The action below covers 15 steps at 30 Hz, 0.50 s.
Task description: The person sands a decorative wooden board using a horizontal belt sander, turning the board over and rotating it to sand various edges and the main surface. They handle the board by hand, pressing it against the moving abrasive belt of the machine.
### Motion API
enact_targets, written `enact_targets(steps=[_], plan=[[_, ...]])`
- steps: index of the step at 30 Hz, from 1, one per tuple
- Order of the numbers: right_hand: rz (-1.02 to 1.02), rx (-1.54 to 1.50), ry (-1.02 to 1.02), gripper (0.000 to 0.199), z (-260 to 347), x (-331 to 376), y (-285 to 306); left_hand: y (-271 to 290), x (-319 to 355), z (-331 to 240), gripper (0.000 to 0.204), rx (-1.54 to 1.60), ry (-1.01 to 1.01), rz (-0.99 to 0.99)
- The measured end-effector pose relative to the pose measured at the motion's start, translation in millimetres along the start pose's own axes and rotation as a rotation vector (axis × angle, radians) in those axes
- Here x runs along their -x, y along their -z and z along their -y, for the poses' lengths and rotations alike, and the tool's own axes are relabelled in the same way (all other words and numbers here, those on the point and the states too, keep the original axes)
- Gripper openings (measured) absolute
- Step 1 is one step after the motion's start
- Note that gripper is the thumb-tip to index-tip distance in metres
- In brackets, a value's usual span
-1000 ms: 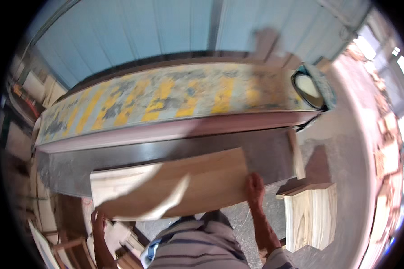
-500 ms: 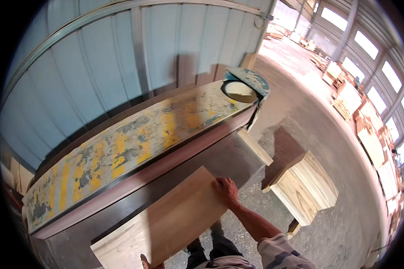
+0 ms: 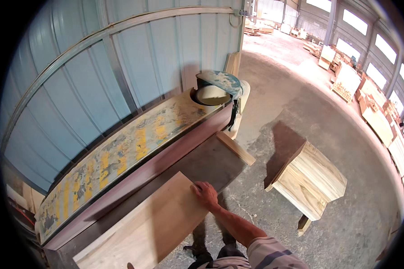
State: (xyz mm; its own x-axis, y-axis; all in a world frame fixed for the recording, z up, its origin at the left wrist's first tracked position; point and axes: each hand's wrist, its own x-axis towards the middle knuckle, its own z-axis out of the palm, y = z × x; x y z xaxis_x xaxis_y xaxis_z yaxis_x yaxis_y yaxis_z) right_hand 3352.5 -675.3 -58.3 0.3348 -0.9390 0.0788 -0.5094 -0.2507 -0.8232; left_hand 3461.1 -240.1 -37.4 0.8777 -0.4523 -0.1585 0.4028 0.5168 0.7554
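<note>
A wide, flat wooden board (image 3: 143,224) slants across the lower middle of the view, over the dark metal table (image 3: 170,161) of a belt sander. My right hand (image 3: 205,195) grips its right end, fingers curled over the edge. Of my left hand (image 3: 130,266) only a thumb tip shows, on the board's near side at the lower rim; its other fingers are hidden. Behind the board runs the sander's pinkish belt (image 3: 166,159), apart from the board's visible far corner. The worn, yellow-striped cover (image 3: 121,159) lies above the belt, with a round drum (image 3: 212,95) at its right end.
A short wooden strip (image 3: 236,148) lies at the table's right end. On the concrete floor to the right stands a stack of pale boards (image 3: 310,179) on a wooden support (image 3: 303,224). A blue corrugated wall (image 3: 175,49) rises behind the sander. Wood stacks (image 3: 345,83) line the far right.
My view has turned, so the sander and floor stack sit differently. The board and both hands appear farther left; the dark strip along the board's far edge has gone. Both hands keep their hold.
</note>
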Motion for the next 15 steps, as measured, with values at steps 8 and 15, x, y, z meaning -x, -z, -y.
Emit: enact_targets(steps=[8,15], plan=[[0.212,-0.813,-0.453,0.044,-27,25,86,-118,31,-55,0.07,-0.007,-0.076,-0.095],[-0.001,-1.386,-0.478,0.066,-155,83,170,-213,28,1,0.085,-0.136,0.006,0.155]])
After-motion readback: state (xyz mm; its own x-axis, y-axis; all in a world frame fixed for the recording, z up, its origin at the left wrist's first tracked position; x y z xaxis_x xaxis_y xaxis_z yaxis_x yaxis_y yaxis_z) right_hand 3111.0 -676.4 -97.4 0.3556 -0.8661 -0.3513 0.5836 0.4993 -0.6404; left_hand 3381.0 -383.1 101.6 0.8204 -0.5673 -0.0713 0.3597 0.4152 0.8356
